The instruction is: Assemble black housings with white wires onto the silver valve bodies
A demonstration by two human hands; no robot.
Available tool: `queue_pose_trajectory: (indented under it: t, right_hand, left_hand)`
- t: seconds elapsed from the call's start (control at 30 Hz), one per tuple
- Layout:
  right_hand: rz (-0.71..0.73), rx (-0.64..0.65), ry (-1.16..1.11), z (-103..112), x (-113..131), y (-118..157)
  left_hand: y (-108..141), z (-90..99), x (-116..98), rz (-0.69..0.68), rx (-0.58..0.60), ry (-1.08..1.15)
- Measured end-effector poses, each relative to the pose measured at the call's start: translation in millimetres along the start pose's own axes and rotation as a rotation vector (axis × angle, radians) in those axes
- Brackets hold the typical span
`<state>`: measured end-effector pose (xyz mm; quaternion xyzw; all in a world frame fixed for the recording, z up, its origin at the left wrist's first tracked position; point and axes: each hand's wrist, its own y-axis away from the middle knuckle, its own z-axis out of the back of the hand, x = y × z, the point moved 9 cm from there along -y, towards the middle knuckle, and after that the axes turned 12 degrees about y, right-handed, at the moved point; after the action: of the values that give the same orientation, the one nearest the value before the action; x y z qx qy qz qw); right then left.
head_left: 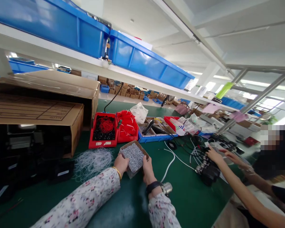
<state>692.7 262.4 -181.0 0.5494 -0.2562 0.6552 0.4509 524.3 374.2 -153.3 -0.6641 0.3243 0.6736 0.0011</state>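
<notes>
Left hand [122, 164] and right hand [147, 169] both grasp the box [132, 174], one at each side, fingers wrapped on its walls. Box sits mid-scene over the green bench [123, 202]; can't tell whether it rests or is lifted. Inside, a full load of small silvery parts [133, 155], probably screws.

Progress, as judged: grip made on both sides, contents in the box, letting go not yet done. How much handling remains, can't tell.

Just beyond: red bin [103, 144] with wires, far left; blue tray [154, 138], far right. Clear strands [95, 161] lie left of the box, white cable [172, 160] right. Farther right, a co-worker's hand [215, 155] by a dark device [209, 174].
</notes>
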Motion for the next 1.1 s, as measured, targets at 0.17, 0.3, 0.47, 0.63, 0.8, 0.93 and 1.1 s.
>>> queue_pose_trajectory:
  t: [0.17, 0.3, 0.47, 0.63, 0.8, 0.93, 1.1]
  right_hand:
    - [-0.114, -0.007, -0.104, -1.6, 2.7, 25.3]
    - [-0.271, -0.011, -0.186, -0.3, 0.0, 42.9]
    - [-0.295, 0.011, -0.256, 6.5, 10.9, 62.2]
    - [-0.259, 0.131, -0.303, 5.5, 34.5, 88.5]
    - [-0.259, 0.266, -0.438, -17.7, 69.5, 113.6]
    - [-0.293, 0.37, -0.575, -64.3, 99.4, 122.5]
    - [-0.335, 0.504, -0.686, -139.9, 133.5, 116.8]
  left_hand:
    - [4.4, 5.7, -3.5, -0.01, 0.061, -0.012]
    - [13.6, 10.9, -13.7, -0.072, 0.09, -0.028]
    - [29.0, 17.7, -33.2, -0.176, 0.089, -0.051]
    - [43.2, 31.1, -57.5, -0.255, 0.075, -0.072]
    - [59.5, 71.7, -91.9, -0.349, 0.067, -0.034]
    - [84.4, 108.1, -114.5, -0.486, 0.118, 0.044]
    - [94.5, 134.1, -123.5, -0.708, 0.255, 0.039]
